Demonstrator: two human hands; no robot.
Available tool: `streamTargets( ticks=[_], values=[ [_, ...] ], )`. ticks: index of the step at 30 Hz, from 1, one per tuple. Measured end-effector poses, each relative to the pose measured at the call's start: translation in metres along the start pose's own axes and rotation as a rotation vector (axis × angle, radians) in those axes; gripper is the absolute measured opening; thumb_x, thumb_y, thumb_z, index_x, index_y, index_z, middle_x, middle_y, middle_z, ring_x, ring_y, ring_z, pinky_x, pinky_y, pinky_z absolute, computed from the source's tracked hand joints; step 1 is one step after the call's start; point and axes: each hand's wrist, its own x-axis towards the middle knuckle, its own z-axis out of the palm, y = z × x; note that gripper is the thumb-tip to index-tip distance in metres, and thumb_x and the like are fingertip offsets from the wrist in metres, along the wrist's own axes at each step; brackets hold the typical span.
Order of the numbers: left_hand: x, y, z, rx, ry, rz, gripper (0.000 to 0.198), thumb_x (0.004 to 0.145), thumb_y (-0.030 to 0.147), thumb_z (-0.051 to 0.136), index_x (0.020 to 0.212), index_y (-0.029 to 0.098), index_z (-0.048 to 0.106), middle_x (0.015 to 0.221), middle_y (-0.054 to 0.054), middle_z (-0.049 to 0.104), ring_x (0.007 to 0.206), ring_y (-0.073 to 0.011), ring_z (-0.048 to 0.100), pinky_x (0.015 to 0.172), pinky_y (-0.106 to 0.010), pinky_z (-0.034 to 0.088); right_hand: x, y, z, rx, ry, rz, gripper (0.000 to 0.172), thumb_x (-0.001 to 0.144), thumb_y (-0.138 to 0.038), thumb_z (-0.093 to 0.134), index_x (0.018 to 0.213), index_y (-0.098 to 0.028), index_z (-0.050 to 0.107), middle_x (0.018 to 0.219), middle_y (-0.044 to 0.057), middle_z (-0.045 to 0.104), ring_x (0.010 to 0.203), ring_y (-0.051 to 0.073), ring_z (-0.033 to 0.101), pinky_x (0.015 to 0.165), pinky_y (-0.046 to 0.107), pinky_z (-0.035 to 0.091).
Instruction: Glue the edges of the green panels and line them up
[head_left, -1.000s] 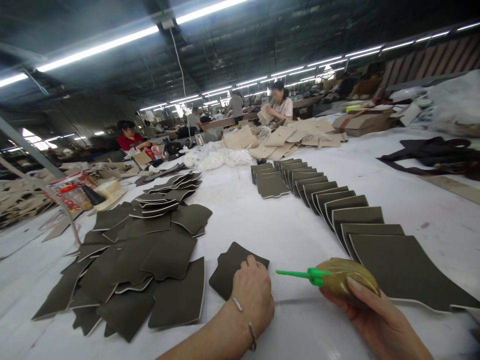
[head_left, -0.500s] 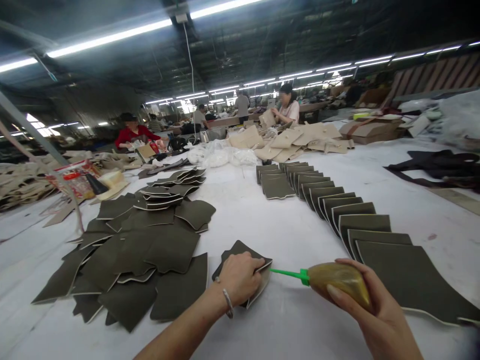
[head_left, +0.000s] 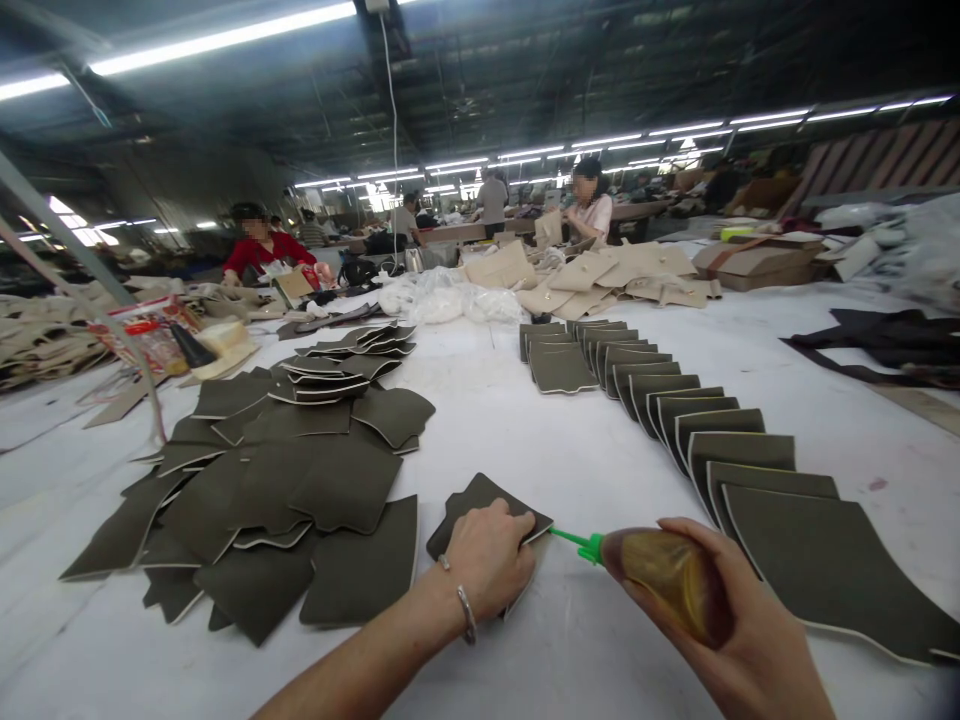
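Gripping dark piece [head_left: 474, 495] w/ L hand [head_left: 489, 558], fingers narrow over it (thumb hidden), while R hand [head_left: 754, 625] wraps amber squeeze bottle [head_left: 664, 575], green nozzle [head_left: 590, 547] tip at corner just past L fingertips, contact unclear: prob. an application step. Next move calls for steady L hold + light squeeze, nozzle tracking the edge (judged). Piece under L fingers: matte dk olive-brown, thin pale edge, notched outline to their left, looks pliable.

The left hand [head_left: 489, 558] is turned back upward, its index finger stretched rightward and forearm slanting in from below. The right hand [head_left: 739, 610] curls in a grip.
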Motion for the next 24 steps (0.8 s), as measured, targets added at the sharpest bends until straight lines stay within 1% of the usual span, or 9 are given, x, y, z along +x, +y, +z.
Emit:
streamTargets(
  ticks=[3, 7, 12, 14, 17, 18, 22, 23, 24],
  values=[
    [-0.001, 0.000, 0.002, -0.010, 0.004, -0.001, 0.033, 0.087, 0.027, 0.041, 0.108, 0.025, 0.065, 0.092, -0.007, 0.061, 0.082, -0.0242, 0.064, 0.072, -0.034, 0.049, 0.002, -0.001, -0.001, 0.035, -0.007, 0.057, 0.053, 0.076, -0.061, 0.070, 0.115, -0.028, 0.055, 0.108, 0.005, 0.063, 0.093, 0.030, 0.062, 0.081, 0.039, 0.046],
    [-0.003, -0.001, 0.004, -0.031, 0.014, 0.015, 0.035, 0.087, 0.028, 0.041, 0.114, 0.027, 0.064, 0.093, -0.006, 0.060, 0.083, -0.0245, 0.063, 0.072, -0.035, 0.049, 0.004, -0.001, -0.001, 0.022, 0.016, 0.071, 0.052, 0.076, -0.060, 0.069, 0.114, -0.027, 0.055, 0.107, 0.005, 0.063, 0.090, 0.030, 0.062, 0.081, 0.039, 0.045],
    [-0.004, -0.002, 0.007, -0.048, 0.043, 0.030, 0.038, 0.087, 0.029, 0.041, 0.120, 0.027, 0.062, 0.093, -0.006, 0.059, 0.083, -0.0241, 0.063, 0.073, -0.034, 0.049, 0.005, 0.002, 0.000, 0.157, -0.093, 0.171, 0.057, 0.072, -0.061, 0.074, 0.113, -0.027, 0.053, 0.101, 0.003, 0.064, 0.091, 0.029, 0.062, 0.080, 0.038, 0.045],
    [-0.004, -0.002, 0.007, -0.050, 0.040, 0.036, 0.039, 0.088, 0.029, 0.041, 0.121, 0.027, 0.061, 0.094, -0.006, 0.060, 0.083, -0.0240, 0.063, 0.073, -0.034, 0.049, 0.007, 0.004, 0.000, 0.191, -0.086, 0.196, 0.058, 0.071, -0.061, 0.075, 0.113, -0.027, 0.053, 0.100, 0.002, 0.064, 0.091, 0.029, 0.061, 0.081, 0.038, 0.044],
    [-0.004, -0.004, 0.007, -0.056, 0.031, 0.043, 0.039, 0.088, 0.030, 0.041, 0.122, 0.027, 0.061, 0.096, -0.007, 0.060, 0.084, -0.0239, 0.062, 0.075, -0.034, 0.049, 0.009, 0.009, 0.000, 0.174, -0.043, 0.202, 0.058, 0.071, -0.062, 0.074, 0.114, -0.027, 0.053, 0.099, 0.002, 0.064, 0.090, 0.029, 0.061, 0.081, 0.039, 0.044],
    [-0.004, -0.004, 0.007, -0.061, 0.029, 0.046, 0.039, 0.088, 0.030, 0.042, 0.122, 0.027, 0.060, 0.096, -0.007, 0.060, 0.085, -0.0237, 0.062, 0.075, -0.034, 0.048, 0.008, 0.012, 0.000, 0.168, -0.049, 0.203, 0.059, 0.071, -0.062, 0.074, 0.113, -0.027, 0.053, 0.098, 0.002, 0.064, 0.090, 0.030, 0.062, 0.080, 0.039, 0.045],
    [-0.005, -0.006, 0.007, -0.082, 0.033, 0.061, 0.040, 0.087, 0.027, 0.042, 0.123, 0.027, 0.060, 0.096, -0.006, 0.059, 0.087, -0.0235, 0.062, 0.078, -0.033, 0.048, 0.005, 0.021, -0.001, 0.204, -0.198, 0.205, 0.058, 0.073, -0.059, 0.074, 0.114, -0.026, 0.052, 0.098, 0.003, 0.067, 0.090, 0.028, 0.064, 0.078, 0.035, 0.050],
    [-0.005, -0.006, 0.007, -0.085, 0.035, 0.066, 0.040, 0.088, 0.027, 0.042, 0.123, 0.026, 0.060, 0.096, -0.006, 0.059, 0.087, -0.0235, 0.062, 0.078, -0.033, 0.048, 0.004, 0.022, -0.001, 0.217, -0.223, 0.209, 0.056, 0.074, -0.058, 0.074, 0.114, -0.025, 0.052, 0.098, 0.003, 0.067, 0.090, 0.028, 0.064, 0.078, 0.034, 0.050],
    [-0.005, -0.007, 0.007, -0.087, 0.036, 0.071, 0.040, 0.088, 0.027, 0.041, 0.124, 0.026, 0.059, 0.096, -0.006, 0.059, 0.087, -0.0236, 0.062, 0.078, -0.033, 0.048, 0.005, 0.022, -0.001, 0.226, -0.218, 0.212, 0.056, 0.075, -0.058, 0.074, 0.114, -0.025, 0.052, 0.098, 0.003, 0.068, 0.089, 0.027, 0.064, 0.078, 0.034, 0.050]
  ],
)
